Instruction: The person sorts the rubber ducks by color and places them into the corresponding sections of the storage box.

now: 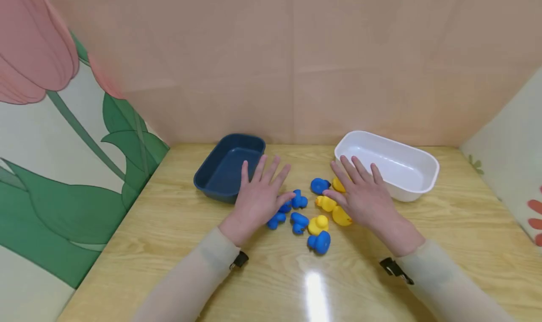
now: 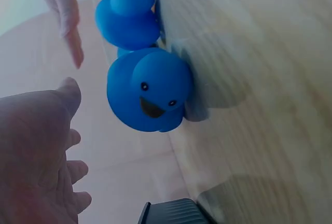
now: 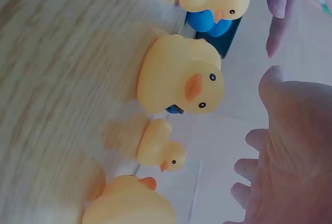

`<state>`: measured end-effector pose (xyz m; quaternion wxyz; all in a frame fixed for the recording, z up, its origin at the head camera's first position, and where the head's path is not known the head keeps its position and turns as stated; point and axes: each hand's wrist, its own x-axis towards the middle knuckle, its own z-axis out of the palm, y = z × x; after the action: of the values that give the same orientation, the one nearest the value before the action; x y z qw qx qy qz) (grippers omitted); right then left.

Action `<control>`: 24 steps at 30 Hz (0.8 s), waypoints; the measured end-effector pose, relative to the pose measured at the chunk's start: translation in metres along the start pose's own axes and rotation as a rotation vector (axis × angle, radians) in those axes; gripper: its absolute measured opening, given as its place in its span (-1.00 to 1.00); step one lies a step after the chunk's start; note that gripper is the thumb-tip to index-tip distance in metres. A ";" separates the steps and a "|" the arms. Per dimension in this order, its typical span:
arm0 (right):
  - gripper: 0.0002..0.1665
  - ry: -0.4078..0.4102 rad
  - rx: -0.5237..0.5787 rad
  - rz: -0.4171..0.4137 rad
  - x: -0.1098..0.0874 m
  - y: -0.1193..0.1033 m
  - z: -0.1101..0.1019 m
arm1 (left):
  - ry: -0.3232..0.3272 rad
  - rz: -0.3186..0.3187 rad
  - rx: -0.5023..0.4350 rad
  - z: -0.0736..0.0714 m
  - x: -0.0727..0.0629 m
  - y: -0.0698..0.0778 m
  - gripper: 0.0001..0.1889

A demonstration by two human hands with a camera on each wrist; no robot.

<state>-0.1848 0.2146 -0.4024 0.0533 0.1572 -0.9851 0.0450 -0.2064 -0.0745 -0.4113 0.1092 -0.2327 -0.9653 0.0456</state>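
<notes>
Blue and yellow rubber ducks lie in a loose cluster between my two hands on the table. My left hand [image 1: 259,197] hovers with its fingers spread near a blue rubber duck [image 1: 299,200] and partly covers others behind it. Spread in the same way, my right hand [image 1: 366,195] is over the yellow side, near a yellow rubber duck [image 1: 341,215]. Neither hand holds anything. The left wrist view has a blue duck [image 2: 155,89] facing the camera, beyond the thumb. Several yellow ducks, one of them upright [image 3: 179,76], stand beside the right hand in the right wrist view.
A dark blue tub [image 1: 205,171] stands behind the left hand, and a white tub [image 1: 429,176] behind the right. Both sit on the wooden table [image 1: 152,247] near a beige backdrop [image 1: 271,68]. Floral panels flank the table. A dark band clip [image 1: 395,270] is on the right sleeve.
</notes>
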 end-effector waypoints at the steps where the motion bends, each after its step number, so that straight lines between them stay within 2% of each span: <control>1: 0.05 0.001 0.006 0.002 0.000 0.001 0.000 | 0.001 -0.005 -0.004 0.000 0.000 0.000 -0.16; 12: 0.03 0.000 0.046 -0.002 0.000 -0.003 0.006 | -0.012 -0.074 -0.090 0.000 -0.002 -0.013 -0.18; 17: 0.00 0.012 0.045 -0.025 0.004 -0.006 0.010 | -0.019 -0.109 -0.148 0.001 -0.008 -0.021 -0.20; 24: -0.01 0.023 0.033 -0.049 0.014 -0.013 0.011 | -0.012 -0.146 -0.181 0.002 -0.016 -0.031 -0.18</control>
<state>-0.1947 0.1975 -0.4103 0.0632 0.1817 -0.9794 0.0615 -0.2072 -0.1097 -0.4124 0.0849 -0.1706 -0.9805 -0.0486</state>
